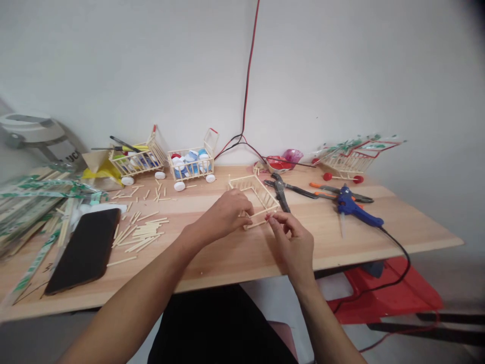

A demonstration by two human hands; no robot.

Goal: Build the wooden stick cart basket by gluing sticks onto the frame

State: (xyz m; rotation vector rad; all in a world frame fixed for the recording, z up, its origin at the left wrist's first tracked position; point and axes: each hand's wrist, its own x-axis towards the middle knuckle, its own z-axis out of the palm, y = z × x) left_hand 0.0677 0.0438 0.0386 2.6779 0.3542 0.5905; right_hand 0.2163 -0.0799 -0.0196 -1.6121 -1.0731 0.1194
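A small frame of thin wooden sticks (258,189) stands on the wooden table between my hands, its slatted sides partly covered by my fingers. My left hand (232,211) is closed at the frame's near left corner, thumb and fingers gripping it. At the near right corner, my right hand (291,235) pinches with thumb and forefinger; what sits between those fingertips is too small and hidden to make out. Left of my hands lie many loose cut sticks (146,233).
Pliers (280,191) lie just behind my right hand, and a blue glue gun (354,208) with a cord lies farther right. Stick-built carts (192,163) line the wall. A black phone (85,250) rests at left. A red stool (394,293) stands below the table edge.
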